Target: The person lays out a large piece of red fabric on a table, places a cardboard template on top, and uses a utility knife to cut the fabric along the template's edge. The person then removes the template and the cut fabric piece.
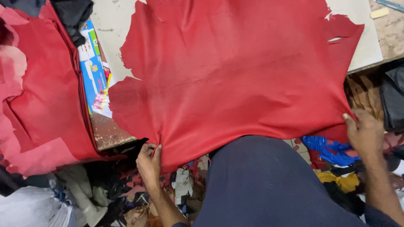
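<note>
A large red leather hide [235, 71] with ragged edges lies spread over a white cutting board [366, 38] on the table. My left hand [148, 163] pinches the hide's near edge at lower left, where it hangs off the table. At the hide's lower right corner, my right hand [364, 133] grips the edge with the fingers curled over it. My dark blue clothing [269, 185] fills the bottom centre, under the hide's near edge.
A stack of folded red leather [38, 101] lies at the left, with a colourful printed box [94, 71] beside it. Leather scraps in several colours litter the floor [336, 164]. Dark material [393, 96] sits at the right edge.
</note>
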